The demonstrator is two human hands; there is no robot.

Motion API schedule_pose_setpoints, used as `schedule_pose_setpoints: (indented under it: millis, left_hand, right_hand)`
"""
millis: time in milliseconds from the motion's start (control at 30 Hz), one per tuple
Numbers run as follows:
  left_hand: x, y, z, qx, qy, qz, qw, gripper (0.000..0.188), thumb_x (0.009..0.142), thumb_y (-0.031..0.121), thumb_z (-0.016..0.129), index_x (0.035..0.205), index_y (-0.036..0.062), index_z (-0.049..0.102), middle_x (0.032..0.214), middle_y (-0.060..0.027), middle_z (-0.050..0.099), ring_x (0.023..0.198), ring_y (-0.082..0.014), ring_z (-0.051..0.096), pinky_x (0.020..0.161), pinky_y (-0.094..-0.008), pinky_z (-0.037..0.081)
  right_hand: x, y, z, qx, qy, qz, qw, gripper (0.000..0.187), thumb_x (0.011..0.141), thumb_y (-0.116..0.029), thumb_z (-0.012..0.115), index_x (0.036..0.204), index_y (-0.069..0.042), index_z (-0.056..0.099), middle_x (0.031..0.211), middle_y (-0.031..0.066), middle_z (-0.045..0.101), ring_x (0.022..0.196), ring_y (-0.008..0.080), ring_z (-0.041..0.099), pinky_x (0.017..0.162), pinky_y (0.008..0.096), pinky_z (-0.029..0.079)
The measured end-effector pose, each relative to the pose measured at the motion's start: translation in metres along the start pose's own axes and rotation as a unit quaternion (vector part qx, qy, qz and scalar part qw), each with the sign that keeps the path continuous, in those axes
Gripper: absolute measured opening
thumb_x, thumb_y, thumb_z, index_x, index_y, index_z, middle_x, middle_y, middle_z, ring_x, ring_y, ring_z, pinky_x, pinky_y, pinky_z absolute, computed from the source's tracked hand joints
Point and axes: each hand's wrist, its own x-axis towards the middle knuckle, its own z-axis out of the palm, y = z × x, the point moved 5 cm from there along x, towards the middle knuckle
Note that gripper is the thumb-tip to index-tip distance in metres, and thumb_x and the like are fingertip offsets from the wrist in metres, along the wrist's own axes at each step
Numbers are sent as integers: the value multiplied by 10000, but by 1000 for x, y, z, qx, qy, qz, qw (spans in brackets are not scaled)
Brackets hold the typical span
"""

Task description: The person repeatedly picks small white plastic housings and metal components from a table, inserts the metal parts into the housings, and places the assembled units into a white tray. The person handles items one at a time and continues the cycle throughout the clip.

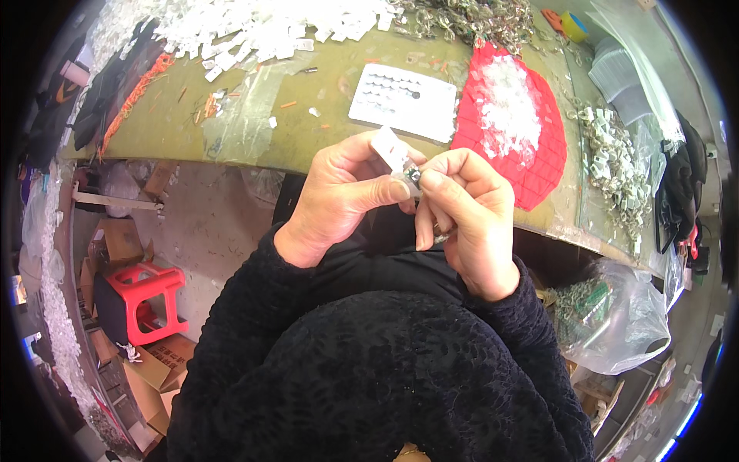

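Observation:
Close in front of my body, my left hand [335, 192] pinches a small white card [389, 146] between thumb and fingers. My right hand [477, 219] meets it there, thumb and forefinger closed on a tiny dark, shiny piece [414, 175] at the card's lower edge. Whether that piece is fixed to the card I cannot tell. Just beyond my hands, a white sheet [435, 112] with rows of small dark marks or pieces lies flat on the green table [308, 127]. To its right, a red quilted cloth [548, 173] bears a heap of clear-white small pieces [508, 104].
White cards [254, 31] pile up along the far left, beside tangled metallic pieces [477, 19]. Orange strings [135, 100] hang at the left edge. More strung cards [616, 169] lie right. Below stand a red stool [150, 304], cardboard boxes [154, 377] and a clear bag [623, 331].

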Motion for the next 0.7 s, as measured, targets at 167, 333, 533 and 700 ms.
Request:
schedule_pose_setpoints:
  millis: [167,333,533,700]
  left_hand:
    - [0,2,-1,19,1,22,1000,212,860,-3,719,1061,-11,651,977,-80,683,857,-158,656,748,-290,558]
    - [1,3,-6,75,9,43,996,202,857,10,732,1041,16,650,956,-55,673,758,-103,628,633,-225,509]
    - [-4,-4,-12,41,92,-47,994,164,925,89,668,1071,28,622,799,-1,606,554,-34,503,465,-186,363]
    - [-4,-18,-3,-64,118,-51,990,223,966,78,490,1171,25,558,720,6,540,482,-54,395,441,-224,313]
  right_hand:
    - [1,0,3,-4,-27,-13,1000,109,970,-65,599,998,40,591,798,107,648,529,112,581,465,210,442]
    - [-9,2,6,-207,-3,-136,969,156,972,-24,589,1105,34,644,810,63,661,567,72,581,490,204,459]
    - [0,16,0,-270,-8,-153,951,219,951,8,606,1168,1,627,734,28,652,548,39,557,492,207,438]
    - [1,22,-9,-263,88,-147,949,174,909,-42,683,1055,-14,593,665,6,635,535,44,561,492,219,446]
